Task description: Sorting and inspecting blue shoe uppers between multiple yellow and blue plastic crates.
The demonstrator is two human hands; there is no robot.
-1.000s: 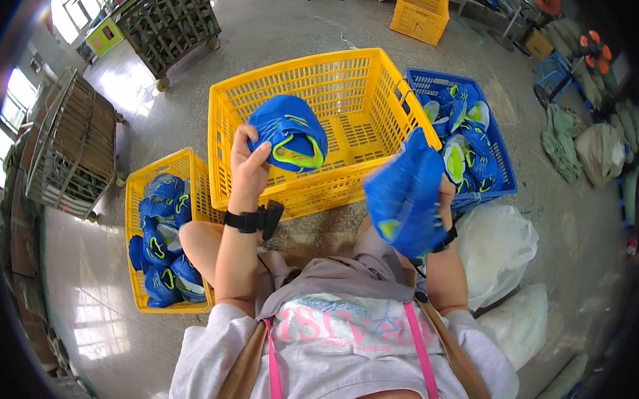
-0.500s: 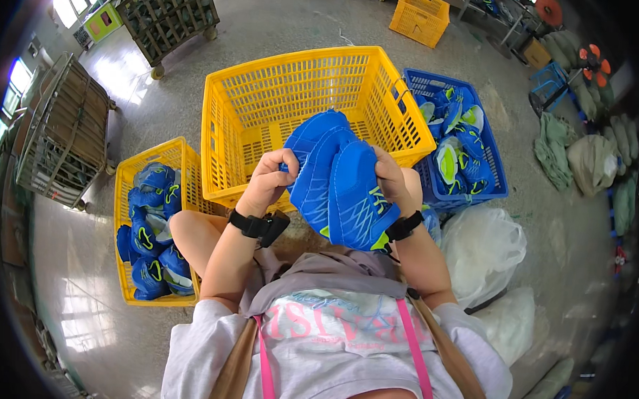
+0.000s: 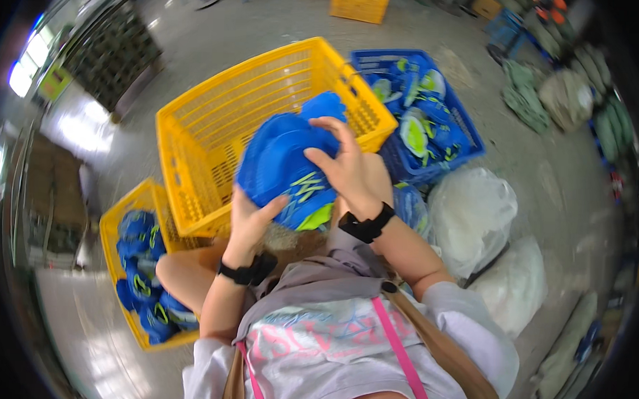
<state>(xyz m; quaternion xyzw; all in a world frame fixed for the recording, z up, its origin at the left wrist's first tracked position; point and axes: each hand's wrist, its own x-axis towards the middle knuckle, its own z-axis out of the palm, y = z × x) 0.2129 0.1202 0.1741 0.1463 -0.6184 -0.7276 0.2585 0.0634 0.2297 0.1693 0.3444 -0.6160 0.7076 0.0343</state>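
Both of my hands hold a pair of blue shoe uppers with lime-green trim (image 3: 282, 163), pressed together in front of my chest. My left hand (image 3: 252, 222) supports them from below, its thumb up against the lower edge. My right hand (image 3: 349, 169) lies over their right side with the fingers spread on the fabric. Each wrist carries a black band. The uppers hang above the near rim of a large yellow crate (image 3: 195, 135), which looks empty inside.
A smaller yellow crate (image 3: 114, 227) of blue uppers sits at my left knee. A blue crate (image 3: 469, 134) with more uppers stands at the right. White plastic bags (image 3: 474, 212) lie on the floor beside it. Another yellow crate (image 3: 360, 4) and dark racks stand farther off.
A second ago each hand held one upper apart, left over the big yellow crate. The two came together, and now both hands press them as one stack nearer my chest.
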